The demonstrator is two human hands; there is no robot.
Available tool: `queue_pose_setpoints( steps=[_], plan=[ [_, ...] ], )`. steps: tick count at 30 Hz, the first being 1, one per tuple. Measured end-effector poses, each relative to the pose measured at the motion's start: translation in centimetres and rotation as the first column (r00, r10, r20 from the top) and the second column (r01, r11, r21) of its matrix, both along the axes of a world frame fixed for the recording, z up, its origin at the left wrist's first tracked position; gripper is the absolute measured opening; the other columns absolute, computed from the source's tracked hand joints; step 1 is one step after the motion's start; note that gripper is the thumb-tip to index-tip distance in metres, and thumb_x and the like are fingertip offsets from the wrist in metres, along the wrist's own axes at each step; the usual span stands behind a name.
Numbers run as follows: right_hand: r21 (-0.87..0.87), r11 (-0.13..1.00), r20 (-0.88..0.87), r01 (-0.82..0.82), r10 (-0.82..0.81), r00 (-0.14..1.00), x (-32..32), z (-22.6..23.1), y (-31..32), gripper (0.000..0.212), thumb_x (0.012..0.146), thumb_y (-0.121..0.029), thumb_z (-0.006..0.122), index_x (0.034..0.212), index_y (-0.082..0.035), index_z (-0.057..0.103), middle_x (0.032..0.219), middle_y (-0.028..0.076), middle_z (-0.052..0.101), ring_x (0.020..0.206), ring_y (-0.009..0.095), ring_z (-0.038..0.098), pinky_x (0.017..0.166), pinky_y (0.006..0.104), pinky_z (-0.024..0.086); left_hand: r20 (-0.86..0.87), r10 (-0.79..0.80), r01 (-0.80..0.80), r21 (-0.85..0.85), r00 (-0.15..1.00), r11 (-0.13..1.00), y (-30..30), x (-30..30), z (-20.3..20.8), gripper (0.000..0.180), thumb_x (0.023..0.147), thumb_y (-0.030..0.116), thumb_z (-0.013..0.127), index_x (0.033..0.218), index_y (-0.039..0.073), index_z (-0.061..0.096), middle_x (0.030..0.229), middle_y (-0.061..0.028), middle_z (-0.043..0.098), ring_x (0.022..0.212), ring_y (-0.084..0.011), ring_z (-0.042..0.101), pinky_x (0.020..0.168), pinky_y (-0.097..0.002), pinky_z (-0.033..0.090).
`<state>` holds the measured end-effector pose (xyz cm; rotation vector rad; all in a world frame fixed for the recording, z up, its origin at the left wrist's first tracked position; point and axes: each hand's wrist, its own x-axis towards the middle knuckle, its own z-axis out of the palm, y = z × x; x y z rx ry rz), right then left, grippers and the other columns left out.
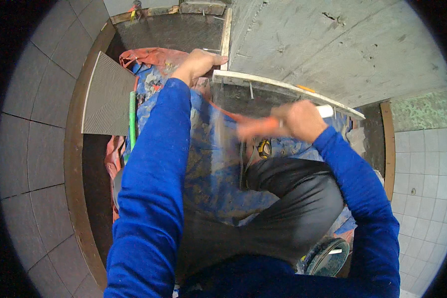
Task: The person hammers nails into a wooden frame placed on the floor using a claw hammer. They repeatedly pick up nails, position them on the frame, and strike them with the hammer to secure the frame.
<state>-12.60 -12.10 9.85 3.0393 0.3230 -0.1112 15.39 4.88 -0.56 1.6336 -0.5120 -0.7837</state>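
My left hand [198,65] reaches forward to a short upright wooden strip [226,37] on the wall's edge. Its fingers are closed together against the strip; what they pinch, if anything, is too small to make out. My right hand [305,120] is wrapped round the handle of a hammer [263,128], orange toward the head and white at the butt. The hammer's head end is smeared by motion, over the blue sheet. Close to both hands runs a longer wooden strip [278,86] along the grey wall's base, with a nail [251,91] sticking out of it.
A blue tarp [208,164] covers the floor between my legs. A tape measure [264,148] lies by my foot. At left, a ridged tile [107,99] leans beside a green tube [132,119]. An orange pencil-like stick [305,89] rests on the strip. A round bucket [328,258] stands lower right.
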Motion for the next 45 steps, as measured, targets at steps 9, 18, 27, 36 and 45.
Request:
queue_pose_setpoints(
  steps=[9, 18, 27, 36, 45],
  plan=[
    [0.199, 0.947, -0.088, -0.254, 0.275, 0.957, -1.4, -0.4, 1.2, 0.048, 0.086, -0.056, 0.077, 0.087, -0.01, 0.064, 0.077, 0.015, 0.068, 0.074, 0.04, 0.071, 0.063, 0.05, 0.054, -0.021, -0.034, 0.034, 0.009, 0.999, 0.999, 0.2, -0.3, 1.0, 0.04, 0.095, 0.029, 0.079, 0.115, -0.005, 0.078, 0.112, -0.0137, 0.077, 0.1, -0.022, 0.069, 0.09, -0.0351, 0.051],
    [0.045, 0.997, -0.044, 0.065, -0.063, 0.997, -0.7, -0.4, 0.8, 0.049, 0.091, -0.06, 0.069, 0.095, -0.011, 0.072, 0.075, 0.018, 0.073, 0.073, 0.04, 0.073, 0.063, 0.051, 0.057, -0.067, -0.06, 0.064, 0.046, 0.996, 0.997, -0.2, -0.2, -0.1, 0.044, 0.101, 0.031, 0.073, 0.127, -0.004, 0.074, 0.128, -0.015, 0.074, 0.116, -0.0247, 0.066, 0.106, -0.0357, 0.048],
    [0.038, 0.988, -0.01, 0.147, -0.147, 0.989, 1.3, 0.0, 0.7, 0.056, 0.093, -0.068, 0.064, 0.095, -0.013, 0.075, 0.072, 0.019, 0.071, 0.073, 0.041, 0.073, 0.066, 0.0526, 0.057, -0.061, -0.034, 0.038, 0.065, 0.998, 0.997, -0.3, 0.7, -1.4, 0.046, 0.096, 0.033, 0.077, 0.122, -0.006, 0.076, 0.121, -0.0148, 0.076, 0.108, -0.0239, 0.069, 0.098, -0.036, 0.051],
    [0.005, 0.999, -0.02, 0.045, -0.045, 0.999, 0.6, 0.4, 0.5, 0.055, 0.092, -0.067, 0.065, 0.096, -0.012, 0.073, 0.071, 0.019, 0.071, 0.071, 0.04, 0.073, 0.063, 0.0508, 0.057, 0.0, 0.001, -0.001, -0.027, 1.0, 1.0, -0.1, -0.2, -0.6, 0.048, 0.09, 0.032, 0.083, 0.115, -0.008, 0.078, 0.111, -0.0151, 0.079, 0.098, -0.0221, 0.072, 0.087, -0.0354, 0.054],
    [0.064, 0.987, -0.097, -0.148, 0.154, 0.983, -1.2, -0.3, 1.0, 0.043, 0.093, -0.056, 0.066, 0.096, -0.014, 0.071, 0.079, 0.018, 0.073, 0.076, 0.038, 0.075, 0.065, 0.0506, 0.058, 0.003, -0.008, 0.008, -0.003, 1.0, 1.0, -0.6, 0.3, -0.9, 0.049, 0.09, 0.032, 0.083, 0.115, -0.009, 0.077, 0.112, -0.0149, 0.077, 0.097, -0.0226, 0.07, 0.086, -0.0356, 0.053]
  ],
)
